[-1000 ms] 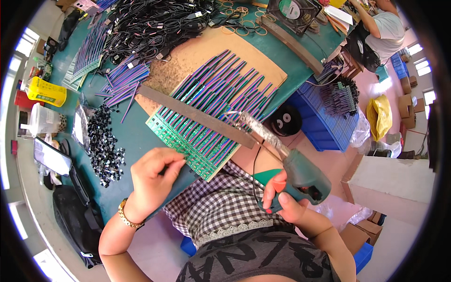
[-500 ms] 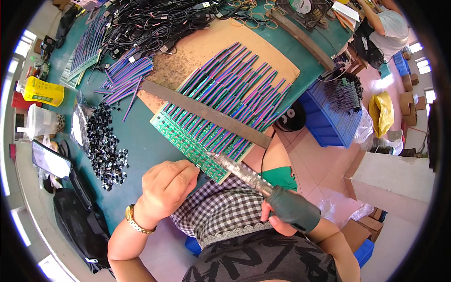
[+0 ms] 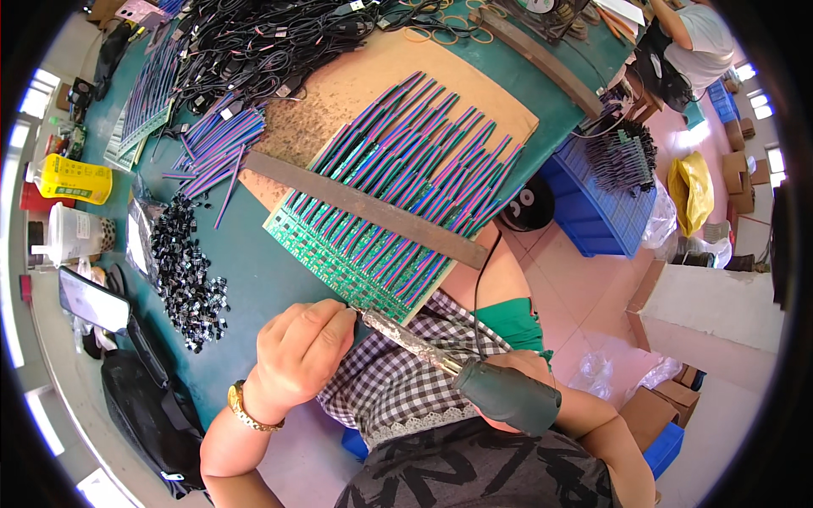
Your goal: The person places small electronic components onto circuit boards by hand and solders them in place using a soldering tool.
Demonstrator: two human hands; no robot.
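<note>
My right hand (image 3: 523, 366) is wrapped around the dark handle of a soldering iron (image 3: 415, 345). Its worn metal barrel points up and left, with the tip at the near edge of a green circuit board panel (image 3: 318, 261). Just left of that tip, my left hand (image 3: 305, 351) is closed in a pinch at the board's edge; a small dark bit shows at the fingertips, too small to name. Rows of purple, green and dark wires (image 3: 415, 152) run from the panel away from me. A brown flat bar (image 3: 364, 207) lies across them.
Left on the green table lie a pile of small black connectors (image 3: 188, 284), loose wire strips (image 3: 216, 144) and a phone (image 3: 93, 300). Black cables (image 3: 262, 51) heap at the back. A blue crate (image 3: 593, 203) stands to the right; a person (image 3: 699, 42) is beyond it.
The soldering iron has moved left and down, its tip coming from over the panel to beside my left fingertips. My left hand stays pinched near the board's edge. The view has shifted slightly.
</note>
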